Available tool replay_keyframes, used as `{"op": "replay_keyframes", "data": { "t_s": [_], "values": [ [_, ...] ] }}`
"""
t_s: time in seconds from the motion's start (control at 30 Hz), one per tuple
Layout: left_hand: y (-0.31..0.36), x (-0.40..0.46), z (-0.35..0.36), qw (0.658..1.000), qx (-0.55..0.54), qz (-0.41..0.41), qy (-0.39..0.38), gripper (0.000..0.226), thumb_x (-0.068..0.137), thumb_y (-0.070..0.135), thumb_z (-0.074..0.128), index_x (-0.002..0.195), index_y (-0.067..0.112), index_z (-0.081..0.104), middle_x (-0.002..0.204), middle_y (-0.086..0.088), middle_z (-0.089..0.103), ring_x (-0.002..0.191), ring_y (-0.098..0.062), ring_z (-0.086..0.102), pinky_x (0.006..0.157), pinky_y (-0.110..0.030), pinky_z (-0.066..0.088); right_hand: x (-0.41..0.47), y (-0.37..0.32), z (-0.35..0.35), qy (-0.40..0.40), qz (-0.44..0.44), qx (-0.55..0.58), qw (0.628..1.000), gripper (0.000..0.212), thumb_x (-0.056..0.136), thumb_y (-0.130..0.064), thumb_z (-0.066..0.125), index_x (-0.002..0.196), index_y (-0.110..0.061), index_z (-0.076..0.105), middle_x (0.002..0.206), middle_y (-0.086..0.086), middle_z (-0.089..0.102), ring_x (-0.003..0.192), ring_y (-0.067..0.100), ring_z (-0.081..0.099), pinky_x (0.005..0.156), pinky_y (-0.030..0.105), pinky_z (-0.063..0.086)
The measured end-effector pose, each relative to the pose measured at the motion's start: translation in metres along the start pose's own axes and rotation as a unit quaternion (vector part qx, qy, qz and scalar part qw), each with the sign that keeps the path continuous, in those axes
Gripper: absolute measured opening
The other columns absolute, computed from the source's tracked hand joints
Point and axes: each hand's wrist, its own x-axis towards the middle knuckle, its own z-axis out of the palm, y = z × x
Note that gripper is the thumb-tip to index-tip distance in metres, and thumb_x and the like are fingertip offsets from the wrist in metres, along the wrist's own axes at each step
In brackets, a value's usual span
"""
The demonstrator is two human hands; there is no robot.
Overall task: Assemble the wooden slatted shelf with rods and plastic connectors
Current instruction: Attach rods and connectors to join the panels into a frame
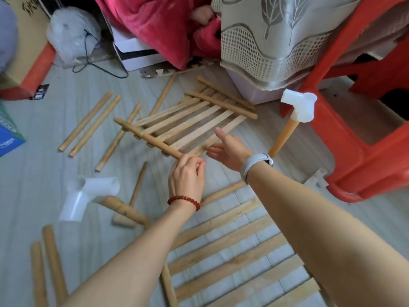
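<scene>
On the floor, the left hand (pixel 187 173) grips the near rod end of a slatted panel (pixel 188 125), while the right hand (pixel 228 149) hovers spread beside it. The panel seems mid-lift; a connector (pixel 88 196) likely goes on that end next.

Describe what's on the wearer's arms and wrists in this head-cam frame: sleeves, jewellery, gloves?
No sleeves or gloves show: both forearms are bare. The left hand has a bracelet of round dark-red beads at the wrist. The right hand has a watch on a pale grey band.
</scene>
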Motion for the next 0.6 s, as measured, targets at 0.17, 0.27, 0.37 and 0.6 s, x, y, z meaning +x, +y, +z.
{"op": "replay_keyframes", "data": {
  "t_s": [0.17, 0.27, 0.37, 0.6],
  "values": [
    [-0.008, -0.017, -0.017, 0.996, 0.019, 0.084, -0.010, 0.024, 0.084, 0.023, 0.053, 0.078, 0.007, 0.069, 0.084, -0.006, 0.067, 0.071, -0.025, 0.064, 0.068, -0.025, 0.041, 0.007, 0.025, 0.011, 0.008, 0.082, 0.110, 0.991, 0.012, 0.096, -0.017, 0.053, 0.092, -0.006, 0.051, 0.072, 0.005, 0.048, 0.056, 0.015, 0.051, 0.065, 0.026, 0.050],
    [-0.012, -0.016, -0.023, 0.997, 0.012, 0.079, -0.014, 0.027, 0.085, 0.026, 0.052, 0.079, 0.007, 0.069, 0.084, -0.006, 0.067, 0.069, -0.024, 0.064, 0.061, -0.028, 0.046, 0.007, 0.019, 0.019, 0.015, 0.057, 0.050, 0.997, 0.008, 0.095, -0.001, 0.046, 0.089, -0.005, 0.050, 0.076, 0.008, 0.050, 0.063, 0.017, 0.052, 0.058, 0.025, 0.052],
    [-0.019, -0.019, -0.028, 0.999, -0.021, 0.017, -0.045, 0.022, 0.082, 0.026, 0.061, 0.078, 0.006, 0.069, 0.089, -0.006, 0.065, 0.069, -0.026, 0.065, 0.057, -0.028, 0.050, 0.000, 0.008, 0.025, -0.010, 0.005, -0.022, 1.000, 0.012, 0.095, 0.003, 0.044, 0.091, -0.006, 0.050, 0.080, 0.009, 0.054, 0.069, 0.019, 0.058, 0.056, 0.025, 0.057],
    [-0.001, -0.026, -0.033, 0.984, -0.087, -0.118, -0.098, 0.012, 0.082, 0.010, 0.070, 0.082, -0.001, 0.065, 0.097, 0.001, 0.046, 0.070, -0.015, 0.051, 0.071, -0.018, 0.039, -0.027, -0.009, 0.035, -0.022, -0.097, -0.179, 0.979, 0.011, 0.096, -0.001, 0.042, 0.096, -0.008, 0.050, 0.084, 0.007, 0.058, 0.076, 0.020, 0.061, 0.063, 0.027, 0.055]
  ]
}}
